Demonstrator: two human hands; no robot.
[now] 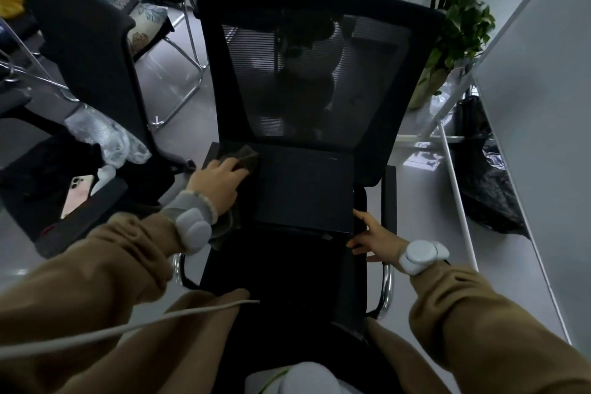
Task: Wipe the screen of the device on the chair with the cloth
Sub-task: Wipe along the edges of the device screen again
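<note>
Far left, a phone [76,193] lay on the seat of a neighbouring black chair [83,51], crumpled clear plastic [105,137] just beyond it. My left hand [217,182] was flat on the dark cloth [244,157], fingers straight, palm down, pressing it onto the upper-left corner of the device [303,189]. Nothing curled round the cloth; part of it trailed back under my wrist. The device lay on the seat of the black mesh-backed chair [319,73], up against the backrest, dark screen facing up. My right hand [372,238] was at the device's lower-right corner, fingers loosely spread, index tip touching the edge. It gripped nothing. Grey-white wrist units sat on both arms, tan sleeves behind them. A white cable [128,326] ran across my left forearm. Right of the chair: potted plants [460,29], a white panel [537,105] and a black bag [486,189] on the floor.
</note>
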